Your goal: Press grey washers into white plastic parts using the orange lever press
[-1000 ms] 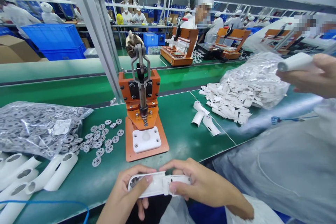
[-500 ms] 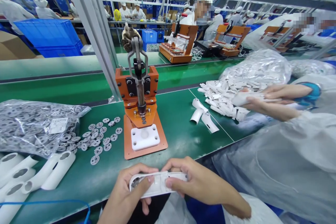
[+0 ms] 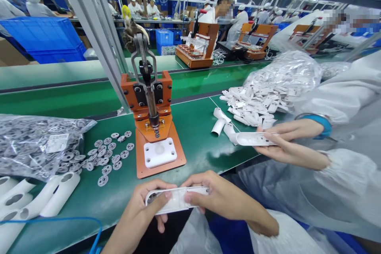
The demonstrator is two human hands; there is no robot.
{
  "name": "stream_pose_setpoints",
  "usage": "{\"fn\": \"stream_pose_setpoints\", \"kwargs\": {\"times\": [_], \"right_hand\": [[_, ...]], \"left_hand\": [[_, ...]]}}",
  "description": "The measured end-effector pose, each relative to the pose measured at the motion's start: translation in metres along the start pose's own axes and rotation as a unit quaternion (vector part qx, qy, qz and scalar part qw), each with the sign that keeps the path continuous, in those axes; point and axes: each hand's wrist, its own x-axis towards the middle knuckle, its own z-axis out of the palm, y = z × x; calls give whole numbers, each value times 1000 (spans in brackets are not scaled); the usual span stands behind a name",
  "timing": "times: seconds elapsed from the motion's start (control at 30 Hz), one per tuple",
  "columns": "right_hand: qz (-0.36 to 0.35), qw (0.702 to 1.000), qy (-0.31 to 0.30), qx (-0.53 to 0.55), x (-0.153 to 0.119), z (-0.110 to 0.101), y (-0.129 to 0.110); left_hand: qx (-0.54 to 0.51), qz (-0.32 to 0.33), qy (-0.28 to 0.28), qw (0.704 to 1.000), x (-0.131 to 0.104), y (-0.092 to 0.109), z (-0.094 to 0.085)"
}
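Between my two hands is a long white plastic housing (image 3: 177, 202), held level just off the front edge of the bench. My left hand (image 3: 145, 206) is closed around its rounded end, with the thumb pressing on the inside face; a grey part shows in that end. My right hand (image 3: 208, 196) grips the other end, thumb on the inner surface and fingers behind. Beyond my hands stands an orange toggle press (image 3: 153, 127) with a white block (image 3: 160, 152) on its base. Grey round discs (image 3: 107, 152) lie loose to its left.
A plastic bag of grey discs (image 3: 38, 143) and several white curved tubes (image 3: 61, 194) are at the left, by a blue cable (image 3: 74, 219). White shell pieces (image 3: 256, 103) are heaped at the right. A co-worker's hands (image 3: 285, 143) hold another white housing (image 3: 253, 139) there.
The view has shifted slightly, with my hands still on the housing. The co-worker's hands have come forward and left with their white piece, over the loose shells beside the press.
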Motion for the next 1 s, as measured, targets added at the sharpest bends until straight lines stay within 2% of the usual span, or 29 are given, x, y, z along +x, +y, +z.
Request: {"fn": "stream_pose_setpoints", "kwargs": {"times": [0.2, 0.4, 0.53, 0.7, 1.0], "right_hand": [[2, 1000, -10, 2, 0, -3, -1], [11, 999, -35, 13, -3, -15, -1], [12, 995, -59, 85, -4, -17, 4], [2, 998, 8, 56, -6, -6, 4], [-21, 997, 60, -38, -12, 1, -3]], "left_hand": [[-38, 2, -15, 999, 6, 5, 1], [-30, -10, -25, 999, 9, 4, 0], [-37, -11, -26, 999, 9, 5, 0], [-58, -22, 14, 998, 8, 9, 3], [-77, -29, 26, 996, 4, 13, 4]]}}
